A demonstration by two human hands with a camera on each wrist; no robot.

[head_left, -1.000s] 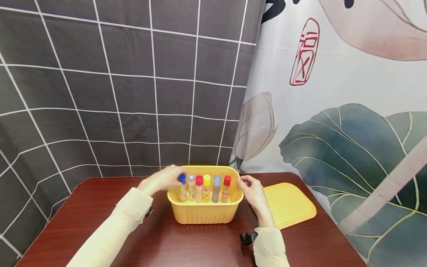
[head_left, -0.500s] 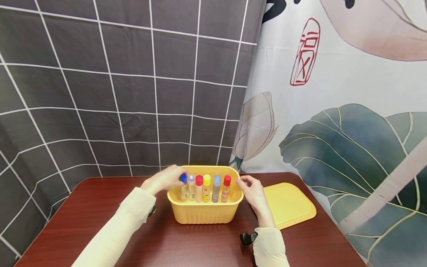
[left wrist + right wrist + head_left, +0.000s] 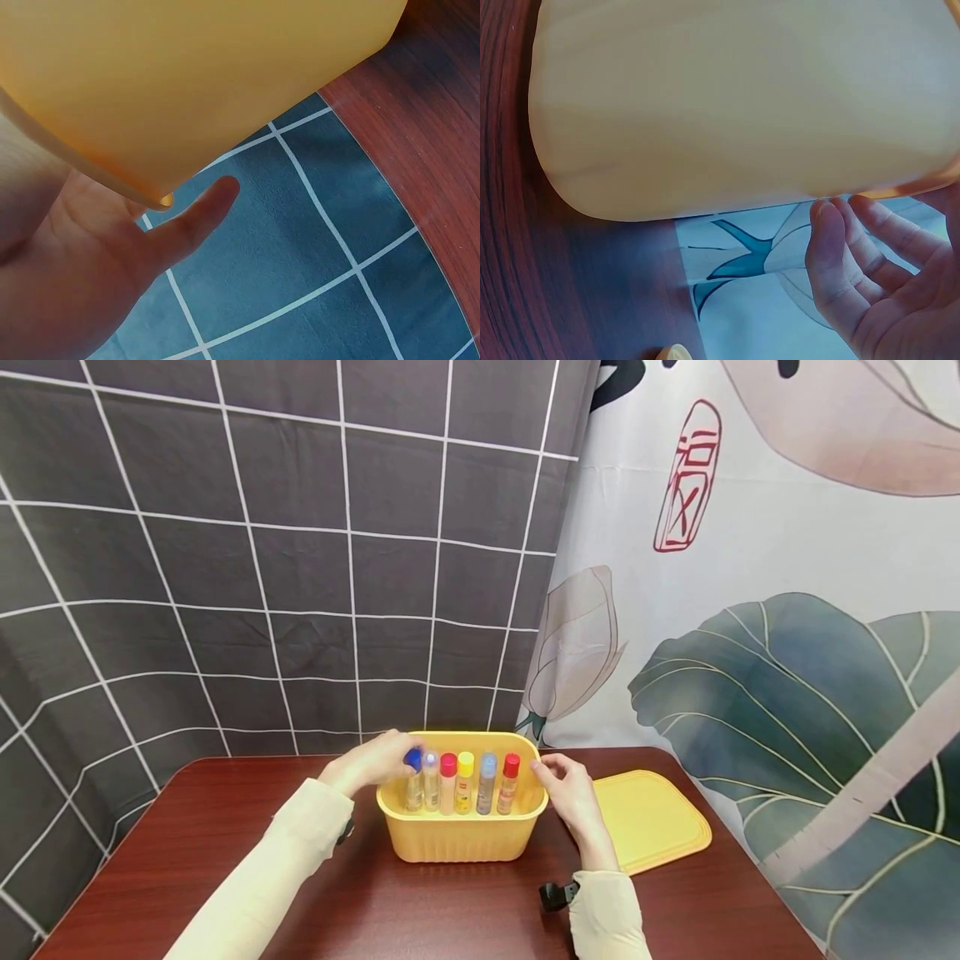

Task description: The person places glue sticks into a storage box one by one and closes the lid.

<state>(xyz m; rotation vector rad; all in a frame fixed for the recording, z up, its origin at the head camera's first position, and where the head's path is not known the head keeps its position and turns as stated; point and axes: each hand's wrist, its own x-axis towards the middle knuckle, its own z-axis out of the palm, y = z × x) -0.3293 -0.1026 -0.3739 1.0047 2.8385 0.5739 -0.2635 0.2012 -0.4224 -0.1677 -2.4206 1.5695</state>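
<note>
A yellow plastic bin (image 3: 461,843) stands on the table, with several small clear bottles in a row inside it. My left hand (image 3: 369,762) reaches over the bin's left end and holds the blue-capped bottle (image 3: 414,789) by its cap. Beside that bottle stand ones with a pale purple cap (image 3: 431,785), pink cap (image 3: 447,785), yellow cap (image 3: 464,783), light blue cap (image 3: 487,785) and red cap (image 3: 508,785). My right hand (image 3: 572,793) pinches the bin's right rim. In the left wrist view the bin wall hides the left fingertips except one finger (image 3: 199,217).
A flat yellow lid (image 3: 651,820) lies on the dark red table (image 3: 465,910), right of the bin and close to my right forearm. Behind the table hang a grey grid cloth (image 3: 300,560) and a white curtain (image 3: 600,518) with leaf prints.
The left hand has shifted slightly right, and the blue-capped bottle has moved with it, closer to the pale purple-capped one. My right hand stays at the rim.
</note>
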